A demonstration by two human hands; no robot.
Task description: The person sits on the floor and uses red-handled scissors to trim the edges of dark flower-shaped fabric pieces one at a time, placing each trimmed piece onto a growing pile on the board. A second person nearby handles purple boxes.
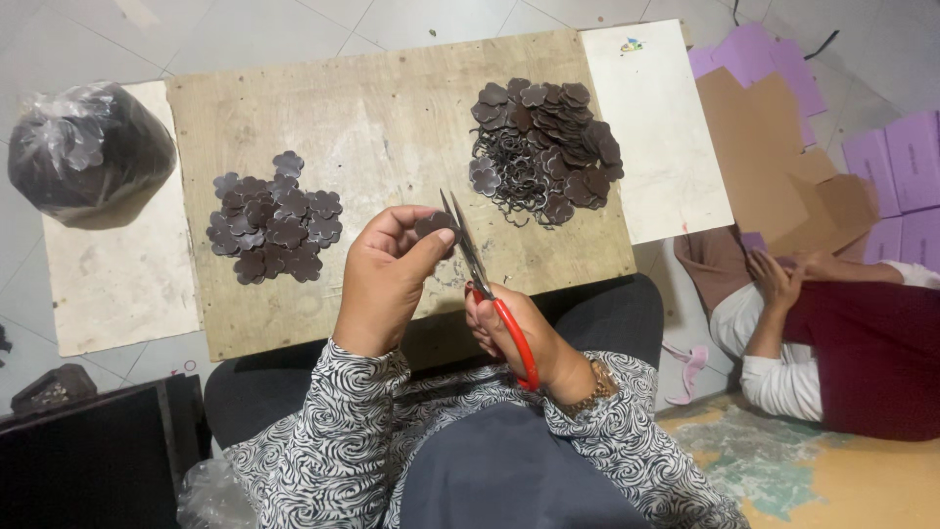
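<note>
wooden counter (392, 108), centre | bagged dark pieces (88, 147), 10 o'clock | untrimmed flower heap (543, 147), 1 o'clock | trimmed flower pile (274, 220), 9 o'clock | left hand (387, 279) pinching one dark flower piece (434, 225), centre | right hand (519, 338) clenched on red-handled scissors (485, 284), blades touching piece

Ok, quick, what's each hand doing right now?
Left hand: closed on a small dark flower-shaped piece.
Right hand: closed on the red-handled scissors, blades up at the piece.
</note>
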